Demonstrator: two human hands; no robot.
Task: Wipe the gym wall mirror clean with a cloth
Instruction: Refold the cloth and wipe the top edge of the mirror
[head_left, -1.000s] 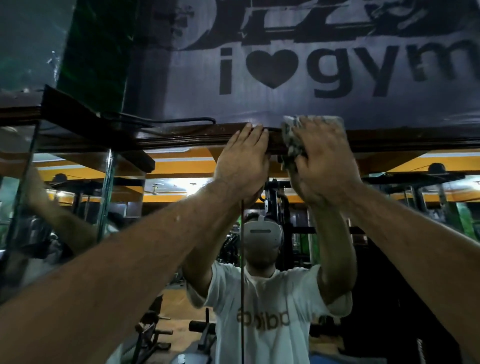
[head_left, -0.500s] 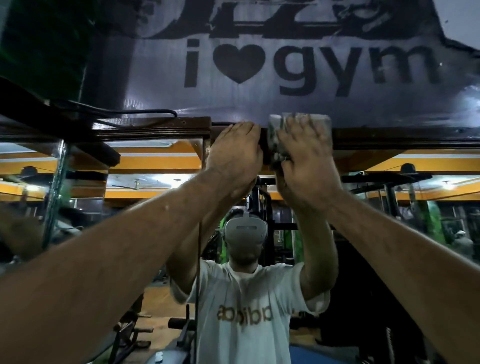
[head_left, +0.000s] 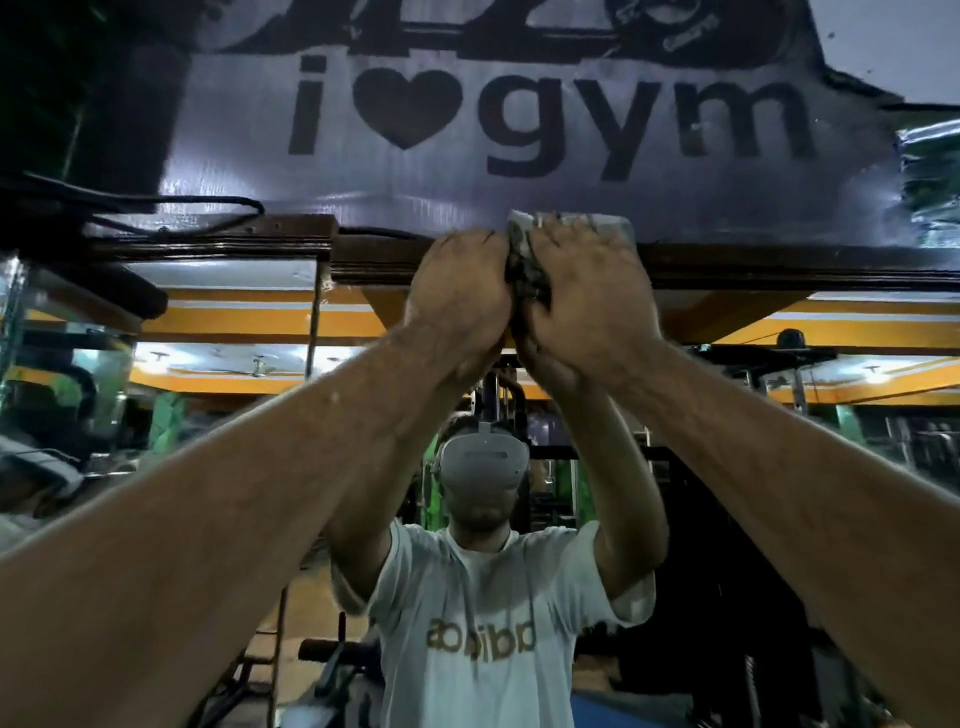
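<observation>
Mirror (head_left: 779, 467) is filling the lower part of the head view as a flat, glossy pane, reflecting the person in a white T-shirt whose gold chest lettering is showing reversed and not clearly readable, plus gym machines and yellow ceiling beams. Banner (head_left: 519, 171), a shiny grey sheet with faint ribbing, is hanging on the wall above the mirror and is reading "i", a heart shape, "gym" in dark print. Frame (head_left: 779, 265), a dark brown wooden rail, is running along the mirror's top edge, with a black cable (head_left: 208, 208) looping over it at left. Left hand (head_left: 460, 296) is pressing against the rail, fingers held together and bent over the edge, touching the cloth's side. Right hand (head_left: 587, 306) is gripping the cloth (head_left: 524, 244), a crumpled grey rag, fingers curled over it against the rail; the cloth is sitting bunched between the two hands at the top of the frame. Compared with half a second ago, the hands are closer together, and the whole scene is sitting shifted rightward in the view.
</observation>
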